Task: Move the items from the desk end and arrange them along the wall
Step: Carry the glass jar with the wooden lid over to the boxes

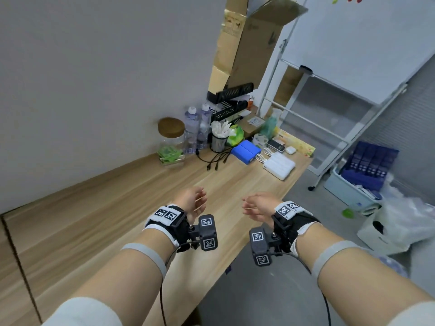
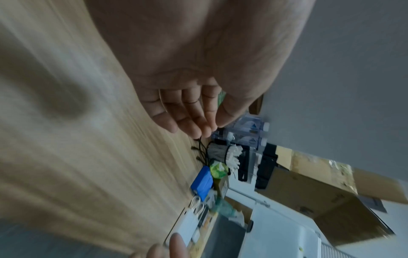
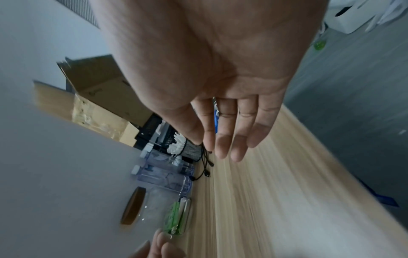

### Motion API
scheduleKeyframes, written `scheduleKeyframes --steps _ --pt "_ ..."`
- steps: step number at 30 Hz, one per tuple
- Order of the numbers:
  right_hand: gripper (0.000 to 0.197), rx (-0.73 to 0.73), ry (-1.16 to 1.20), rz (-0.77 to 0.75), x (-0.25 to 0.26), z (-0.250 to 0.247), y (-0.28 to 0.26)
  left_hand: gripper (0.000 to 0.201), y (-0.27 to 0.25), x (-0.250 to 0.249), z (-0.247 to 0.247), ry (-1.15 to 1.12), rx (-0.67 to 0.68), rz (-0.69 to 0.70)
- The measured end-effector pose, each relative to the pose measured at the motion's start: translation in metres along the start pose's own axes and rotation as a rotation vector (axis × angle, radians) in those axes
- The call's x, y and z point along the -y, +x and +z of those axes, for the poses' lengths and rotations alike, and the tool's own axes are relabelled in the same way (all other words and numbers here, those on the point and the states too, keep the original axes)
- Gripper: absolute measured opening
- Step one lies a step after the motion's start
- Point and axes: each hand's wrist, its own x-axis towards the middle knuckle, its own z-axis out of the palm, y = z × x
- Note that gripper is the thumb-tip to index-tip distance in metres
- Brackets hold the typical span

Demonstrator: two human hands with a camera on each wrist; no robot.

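Observation:
Both my hands hover empty over the middle of the wooden desk [image 1: 117, 208], palms facing each other. My left hand [image 1: 191, 200] and right hand [image 1: 256, 204] have relaxed, straight fingers, as the left wrist view [image 2: 192, 120] and right wrist view [image 3: 229, 139] show. At the desk's far end by the wall stand a glass jar [image 1: 171, 142] with a cork lid and green packets, two water bottles [image 1: 199, 128], a mesh cup [image 1: 219, 142] of white sticks, a blue box [image 1: 246, 151], a white power bank [image 1: 279, 165], a small dark device [image 1: 275, 145] and a white earbud case [image 1: 290, 150].
Black cables [image 1: 214, 160] trail from the cup onto the desk. A black file rack [image 1: 231, 102] and a cardboard box [image 1: 249, 43] stand in the corner. Right of the desk are a whiteboard stand [image 1: 341, 128], a blue bin [image 1: 353, 184] and a grey chair [image 1: 259, 297] below my arms.

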Motion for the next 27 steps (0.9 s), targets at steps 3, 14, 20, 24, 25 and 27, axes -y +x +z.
scheduleKeyframes --steps 3,14,20,24,25,27 --pt "0.016 0.045 -0.033 -0.010 0.026 0.003 0.040 0.017 0.043 -0.025 0.000 -0.017 -0.082 0.032" --pt "0.018 0.255 -0.143 0.004 0.094 0.041 0.150 0.021 0.116 -0.104 -0.008 0.063 -0.267 0.157" --pt "0.021 0.415 -0.210 0.012 0.127 0.080 0.234 0.101 0.144 -0.168 0.001 0.602 -0.588 0.440" --pt "0.027 0.523 -0.219 0.168 0.139 0.104 0.286 0.110 0.182 -0.198 0.014 0.889 -0.651 0.465" --pt "0.029 0.533 -0.229 0.204 0.140 0.108 0.298 0.110 0.191 -0.201 0.017 0.949 -0.669 0.447" --pt "0.032 0.551 -0.231 0.252 0.143 0.113 0.318 0.112 0.208 -0.203 0.024 1.041 -0.736 0.404"
